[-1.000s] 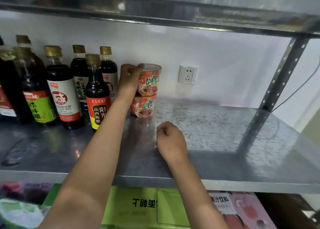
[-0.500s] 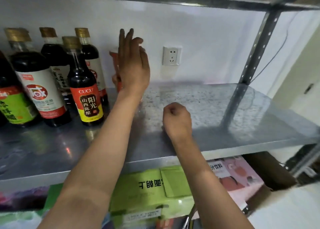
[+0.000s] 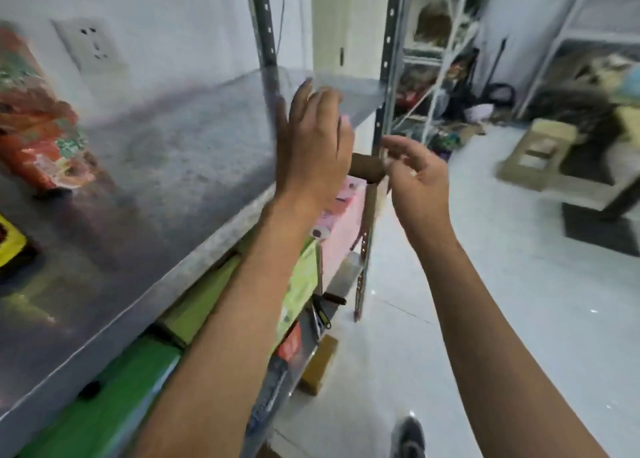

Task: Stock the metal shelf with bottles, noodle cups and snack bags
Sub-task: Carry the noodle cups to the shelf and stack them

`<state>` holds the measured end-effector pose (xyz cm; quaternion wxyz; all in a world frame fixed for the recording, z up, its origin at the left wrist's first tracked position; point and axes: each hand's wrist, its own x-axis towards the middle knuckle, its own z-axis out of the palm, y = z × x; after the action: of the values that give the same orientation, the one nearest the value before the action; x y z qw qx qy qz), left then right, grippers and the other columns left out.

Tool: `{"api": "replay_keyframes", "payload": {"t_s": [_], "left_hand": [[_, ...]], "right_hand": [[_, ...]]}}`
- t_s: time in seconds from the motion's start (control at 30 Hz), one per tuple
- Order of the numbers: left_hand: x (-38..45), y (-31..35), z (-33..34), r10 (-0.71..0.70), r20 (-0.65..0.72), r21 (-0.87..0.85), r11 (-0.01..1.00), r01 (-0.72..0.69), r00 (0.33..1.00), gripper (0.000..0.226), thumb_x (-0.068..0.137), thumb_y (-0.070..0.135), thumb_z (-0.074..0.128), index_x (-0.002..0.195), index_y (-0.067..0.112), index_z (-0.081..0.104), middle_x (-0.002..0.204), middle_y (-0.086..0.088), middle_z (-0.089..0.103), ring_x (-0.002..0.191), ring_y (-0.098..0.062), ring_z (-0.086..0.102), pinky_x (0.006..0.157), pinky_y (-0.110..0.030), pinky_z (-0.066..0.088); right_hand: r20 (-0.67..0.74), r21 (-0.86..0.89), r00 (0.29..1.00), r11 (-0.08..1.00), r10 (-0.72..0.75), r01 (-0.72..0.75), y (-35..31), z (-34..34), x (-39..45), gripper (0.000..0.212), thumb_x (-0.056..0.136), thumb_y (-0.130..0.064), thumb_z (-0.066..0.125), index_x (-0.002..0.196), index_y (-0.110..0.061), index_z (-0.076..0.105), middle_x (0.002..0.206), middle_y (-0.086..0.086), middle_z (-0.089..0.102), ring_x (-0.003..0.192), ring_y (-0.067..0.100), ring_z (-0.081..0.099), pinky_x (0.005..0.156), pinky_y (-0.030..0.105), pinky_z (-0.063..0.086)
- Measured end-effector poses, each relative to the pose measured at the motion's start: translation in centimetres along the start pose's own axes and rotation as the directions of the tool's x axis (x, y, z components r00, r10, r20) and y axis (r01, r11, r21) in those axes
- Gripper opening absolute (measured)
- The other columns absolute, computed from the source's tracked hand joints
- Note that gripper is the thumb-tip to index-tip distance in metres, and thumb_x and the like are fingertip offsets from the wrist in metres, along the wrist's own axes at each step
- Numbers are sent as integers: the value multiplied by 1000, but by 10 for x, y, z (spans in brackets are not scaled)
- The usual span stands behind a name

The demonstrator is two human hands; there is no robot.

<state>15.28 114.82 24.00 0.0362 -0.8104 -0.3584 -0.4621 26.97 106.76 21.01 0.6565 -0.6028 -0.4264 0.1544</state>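
The view is blurred and turned to the right. Two stacked red noodle cups [image 3: 33, 118] stand at the far left on the metal shelf [image 3: 180, 153]. A yellow bottle label [image 3: 8, 244] shows at the left edge. My left hand [image 3: 313, 146] is raised over the shelf's right end, fingers straight and holding nothing. Just off the shelf's right corner, my right hand [image 3: 414, 177] hangs in the air with loosely curled fingers, also empty.
Green and pink cartons [image 3: 301, 284] fill the level below the shelf. A perforated upright [image 3: 384, 87] marks the shelf's right front corner. To the right lie white floor tiles [image 3: 502, 302], a cardboard box [image 3: 540, 149] and other racks. A shoe [image 3: 408, 438] shows at the bottom.
My left hand let go of the noodle cups and drew back to the right. My right hand lifted off the shelf and uncurled. The view swung right toward the room.
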Motion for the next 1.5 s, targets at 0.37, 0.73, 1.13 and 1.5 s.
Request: {"api": "replay_keyframes", "payload": {"t_s": [0.37,0.73,1.13,1.5], "left_hand": [[-128,251,96,300,374,-486,869,-91,878,32,100,25,44,129,15,52,142,-7,51,139,-27,37,118,-50,18],[-284,546,62,727,403,-875,484,2,556,33,97,18,48,130,15,50,141,-1,49,133,-18,38,113,-41,30],[-453,747,5,934,318,-944,296,142,166,34,96,17,49,130,14,51,133,-1,52,122,-18,44,96,-27,35],[-527,797,-1,903,381,-879,420,226,-197,25,98,22,49,122,21,56,131,3,56,113,-14,55,91,-31,46]], "right_hand": [[-417,-445,909,868,16,-219,4,-255,-134,30,90,-16,61,118,-25,69,115,-22,62,106,-16,50,96,11,38],[-909,-144,395,790,132,-596,-19,-491,-389,23,92,-14,57,106,-26,71,106,-19,68,104,-1,61,95,25,48],[-869,283,-462,585,-179,-760,-42,-663,-619,23,83,-16,59,103,-19,70,115,8,63,112,30,52,91,36,44],[-748,663,-526,446,404,-601,-20,-692,-724,39,81,-38,77,81,0,65,57,15,62,44,26,58,44,30,49]]}}
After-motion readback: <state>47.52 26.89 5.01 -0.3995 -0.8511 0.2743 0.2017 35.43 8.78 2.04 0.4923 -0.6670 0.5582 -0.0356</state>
